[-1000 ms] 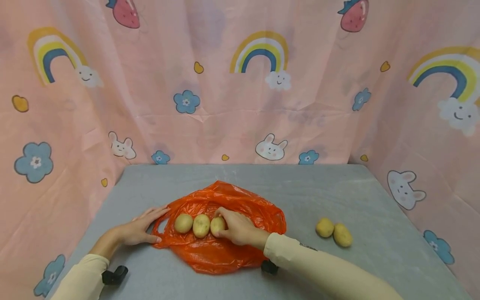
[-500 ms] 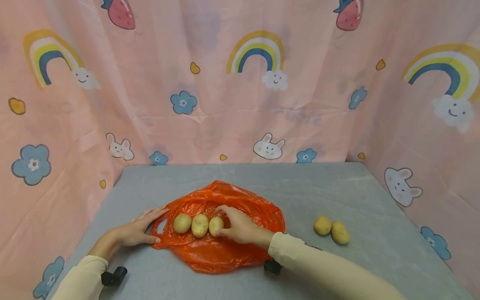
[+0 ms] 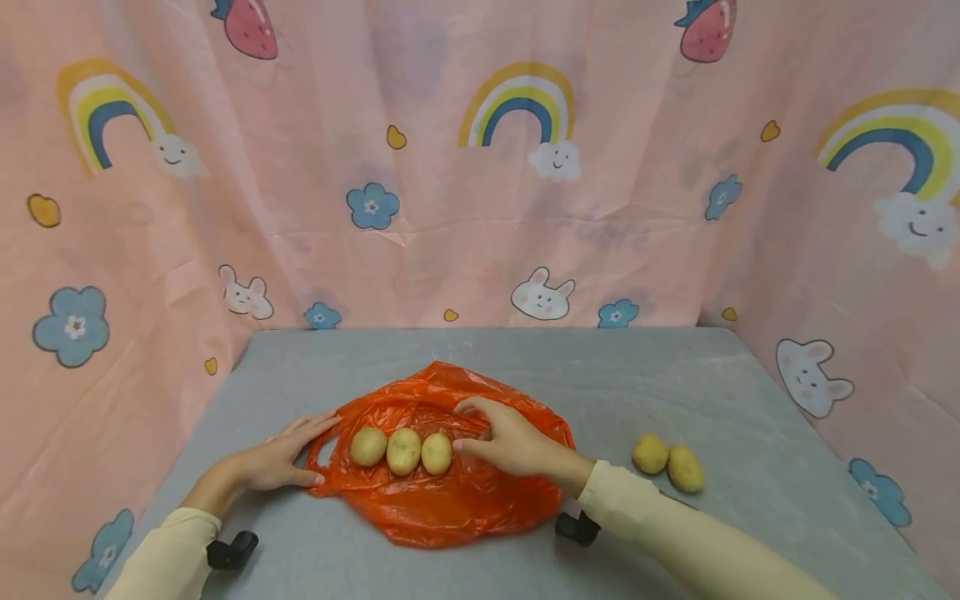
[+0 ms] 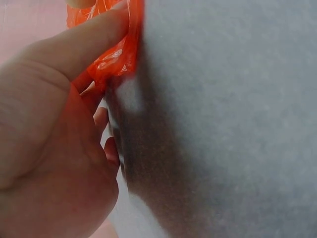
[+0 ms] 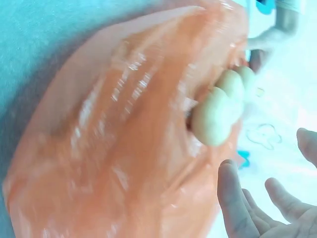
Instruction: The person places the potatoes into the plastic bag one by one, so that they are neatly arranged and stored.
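Three potatoes, a left one [image 3: 368, 447], a middle one [image 3: 403, 452] and a right one [image 3: 437, 454], lie in a row on a spread orange-red plastic bag [image 3: 442, 508]. Over the bag, just right of the row, is my right hand [image 3: 513, 439], thumb and fingers spread with nothing between them. The right wrist view shows these fingers apart from the nearest potato [image 5: 212, 119]. My left hand [image 3: 273, 462] rests at the bag's left edge by its handle hole, fingers extended. In the left wrist view, its thumb [image 4: 84, 42] touches the bag [image 4: 116, 59].
Two more potatoes, one rounder [image 3: 649, 454] and one longer [image 3: 686, 468], lie close together on the grey table [image 3: 600, 375] to the right of the bag. A pink patterned curtain [image 3: 450, 250] hangs behind the table and along both sides.
My right hand has let go of the right-hand potato and moved right, away from it. The potatoes stay in their row. The left hand has stayed at the bag's edge.
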`<act>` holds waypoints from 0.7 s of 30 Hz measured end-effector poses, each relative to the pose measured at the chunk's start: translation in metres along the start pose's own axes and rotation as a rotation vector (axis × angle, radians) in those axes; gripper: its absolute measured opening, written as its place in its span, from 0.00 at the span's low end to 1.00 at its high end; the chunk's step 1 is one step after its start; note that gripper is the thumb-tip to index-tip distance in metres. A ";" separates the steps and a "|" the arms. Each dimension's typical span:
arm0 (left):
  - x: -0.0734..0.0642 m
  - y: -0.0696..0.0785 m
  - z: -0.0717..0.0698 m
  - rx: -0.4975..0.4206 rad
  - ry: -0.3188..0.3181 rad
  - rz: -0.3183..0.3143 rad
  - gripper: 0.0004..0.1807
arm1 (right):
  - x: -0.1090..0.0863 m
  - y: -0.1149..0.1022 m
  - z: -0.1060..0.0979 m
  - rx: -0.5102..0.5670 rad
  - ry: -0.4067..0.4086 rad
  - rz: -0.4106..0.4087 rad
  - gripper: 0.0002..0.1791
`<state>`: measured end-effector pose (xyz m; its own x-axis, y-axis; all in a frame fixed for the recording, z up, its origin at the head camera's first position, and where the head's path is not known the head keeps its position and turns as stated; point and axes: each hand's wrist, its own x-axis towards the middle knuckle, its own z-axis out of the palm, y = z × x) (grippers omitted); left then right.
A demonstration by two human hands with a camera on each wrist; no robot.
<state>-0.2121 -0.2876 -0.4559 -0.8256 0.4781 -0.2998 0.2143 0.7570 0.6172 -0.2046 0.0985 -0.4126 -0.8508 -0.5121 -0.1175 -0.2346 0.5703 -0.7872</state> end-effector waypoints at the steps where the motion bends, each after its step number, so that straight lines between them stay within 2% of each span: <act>1: 0.000 0.000 0.000 0.002 0.001 -0.001 0.50 | -0.002 0.000 -0.003 0.008 0.003 -0.002 0.28; 14: 0.001 0.002 0.000 -0.003 -0.011 -0.009 0.50 | -0.028 0.006 -0.046 0.055 0.084 -0.092 0.24; 21: 0.001 -0.001 -0.001 0.006 -0.002 0.008 0.51 | -0.041 0.013 -0.066 0.080 0.117 -0.097 0.24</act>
<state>-0.2134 -0.2878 -0.4562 -0.8231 0.4845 -0.2962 0.2239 0.7562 0.6148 -0.2040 0.1694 -0.3783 -0.8762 -0.4811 0.0290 -0.2839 0.4666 -0.8377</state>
